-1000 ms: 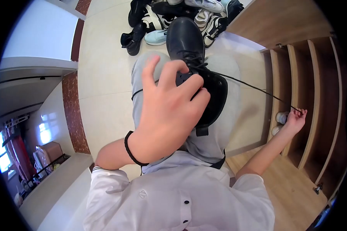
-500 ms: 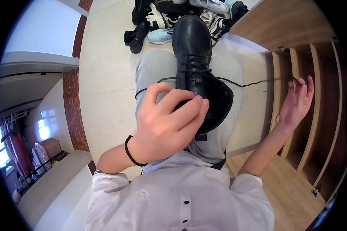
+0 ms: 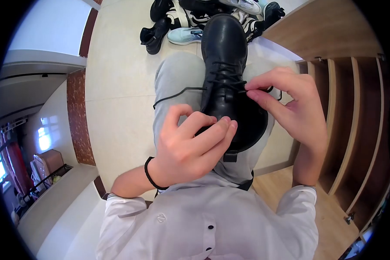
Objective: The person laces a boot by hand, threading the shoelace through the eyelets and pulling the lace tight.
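A black lace-up boot lies along my lap between my knees, toe pointing away and its opening toward me. My left hand, with a black band on the wrist, is closed on the boot's upper near the tongue. Beside the eyelets on the boot's right side, my right hand pinches the black shoelace. The lace crosses the lower eyelets, and its other end trails over my left knee. My left fingers hide part of the boot's collar.
Several shoes are heaped on the tiled floor ahead, among them a light blue shoe and a black shoe. To the right stands a wooden cabinet with narrow compartments and an open door panel. A white ledge runs at the left.
My right hand has come in from the far right, where it was pulling the lace out taut, to the boot's eyelets. My left hand keeps its hold; the boot shifted slightly right in view.
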Demonstrator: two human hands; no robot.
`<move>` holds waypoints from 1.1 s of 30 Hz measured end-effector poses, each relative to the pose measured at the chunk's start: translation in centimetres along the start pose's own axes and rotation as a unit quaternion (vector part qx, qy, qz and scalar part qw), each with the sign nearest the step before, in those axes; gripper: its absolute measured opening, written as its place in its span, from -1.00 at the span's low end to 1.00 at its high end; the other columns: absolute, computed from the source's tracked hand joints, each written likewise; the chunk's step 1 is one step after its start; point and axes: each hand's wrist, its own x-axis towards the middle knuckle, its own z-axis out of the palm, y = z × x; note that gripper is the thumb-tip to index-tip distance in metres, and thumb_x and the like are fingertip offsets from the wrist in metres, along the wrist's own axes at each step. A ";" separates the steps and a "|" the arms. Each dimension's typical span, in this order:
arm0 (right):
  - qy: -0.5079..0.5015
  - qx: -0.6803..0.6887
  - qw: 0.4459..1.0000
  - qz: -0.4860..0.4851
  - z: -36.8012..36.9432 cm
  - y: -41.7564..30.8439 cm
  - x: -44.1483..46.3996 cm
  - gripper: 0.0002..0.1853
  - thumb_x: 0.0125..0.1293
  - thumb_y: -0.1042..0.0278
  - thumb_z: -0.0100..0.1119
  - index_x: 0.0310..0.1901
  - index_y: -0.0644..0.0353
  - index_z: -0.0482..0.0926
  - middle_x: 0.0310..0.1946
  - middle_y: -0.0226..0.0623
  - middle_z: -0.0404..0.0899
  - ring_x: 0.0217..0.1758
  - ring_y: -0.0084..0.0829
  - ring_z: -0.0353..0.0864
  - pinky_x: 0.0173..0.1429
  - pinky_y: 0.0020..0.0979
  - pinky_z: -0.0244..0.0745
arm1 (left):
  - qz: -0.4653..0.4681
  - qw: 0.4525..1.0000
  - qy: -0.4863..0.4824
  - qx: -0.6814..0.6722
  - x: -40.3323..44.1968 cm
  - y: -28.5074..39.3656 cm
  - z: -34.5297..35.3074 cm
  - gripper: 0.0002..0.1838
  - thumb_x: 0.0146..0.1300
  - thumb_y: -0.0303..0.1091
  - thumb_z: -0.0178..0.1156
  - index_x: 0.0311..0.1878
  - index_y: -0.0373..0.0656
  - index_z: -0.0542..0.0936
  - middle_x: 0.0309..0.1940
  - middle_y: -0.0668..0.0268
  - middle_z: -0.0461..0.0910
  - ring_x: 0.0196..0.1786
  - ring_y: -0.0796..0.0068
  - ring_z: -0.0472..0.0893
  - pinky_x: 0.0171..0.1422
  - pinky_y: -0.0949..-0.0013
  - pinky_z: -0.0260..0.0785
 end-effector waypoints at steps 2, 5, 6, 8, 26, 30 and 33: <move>-0.023 0.004 0.999 0.023 -0.3 -0.4 0.5 -0.87 0.11 0.61 0.34 -0.27 0.31 0.66 -0.40 -0.27 0.67 -0.36 -0.43 0.61 -0.22 -0.46 0.45 | -0.012 1.000 0.001 -0.007 -0.2 0.0 0.2 -0.57 -0.33 -0.36 0.27 -0.25 -0.22 0.75 -0.28 0.37 0.70 -0.36 0.48 0.53 -0.21 0.35 0.20; -0.057 0.027 0.997 0.050 0.0 -0.4 1.0 -0.91 0.12 0.55 0.33 -0.33 0.30 0.63 -0.45 -0.26 0.63 -0.41 -0.40 0.58 -0.31 -0.44 0.44 | -0.016 1.000 0.018 -0.013 -0.4 -0.2 0.5 -0.56 -0.35 -0.38 0.28 -0.24 -0.22 0.76 -0.27 0.38 0.70 -0.37 0.48 0.53 -0.20 0.36 0.21; -0.069 0.049 0.995 0.055 0.2 -0.3 1.1 -0.91 0.14 0.51 0.32 -0.34 0.29 0.61 -0.49 -0.23 0.60 -0.43 -0.37 0.59 -0.37 -0.42 0.45 | -0.019 0.999 0.029 -0.021 -0.4 -0.3 0.5 -0.57 -0.34 -0.41 0.29 -0.24 -0.21 0.76 -0.26 0.39 0.70 -0.37 0.49 0.53 -0.20 0.36 0.21; -0.075 0.050 0.993 0.072 0.4 -0.3 1.3 -0.91 0.15 0.50 0.32 -0.33 0.30 0.62 -0.49 -0.24 0.60 -0.45 -0.39 0.57 -0.38 -0.42 0.43 | -0.024 0.998 0.042 -0.030 -0.4 -0.5 0.6 -0.58 -0.34 -0.43 0.30 -0.24 -0.21 0.76 -0.26 0.39 0.70 -0.37 0.49 0.52 -0.20 0.36 0.21; -0.028 0.101 0.989 0.107 1.0 0.7 0.9 -0.90 0.14 0.54 0.30 -0.29 0.34 0.64 -0.38 -0.29 0.62 -0.32 -0.52 0.55 -0.16 -0.44 0.47 | -0.051 0.996 0.048 -0.059 -0.1 -1.1 0.3 -0.59 -0.26 -0.52 0.43 -0.18 -0.18 0.76 -0.27 0.41 0.69 -0.37 0.49 0.54 -0.20 0.34 0.23; -0.045 0.150 0.982 0.108 1.7 0.1 1.5 -0.83 0.15 0.59 0.29 -0.22 0.33 0.55 -0.41 -0.32 0.60 -0.36 -0.55 0.51 -0.18 -0.46 0.46 | -0.051 0.995 0.049 -0.064 0.0 -1.1 0.4 -0.59 -0.26 -0.52 0.43 -0.18 -0.18 0.76 -0.26 0.42 0.69 -0.37 0.49 0.54 -0.19 0.34 0.24; -0.023 0.168 0.980 0.103 2.4 -0.2 1.7 -0.81 0.17 0.60 0.30 -0.21 0.31 0.51 -0.44 -0.34 0.60 -0.38 -0.56 0.52 -0.18 -0.48 0.46 | -0.057 0.995 0.046 -0.062 0.1 -1.1 0.2 -0.59 -0.26 -0.52 0.42 -0.18 -0.18 0.76 -0.26 0.42 0.69 -0.37 0.49 0.54 -0.19 0.35 0.24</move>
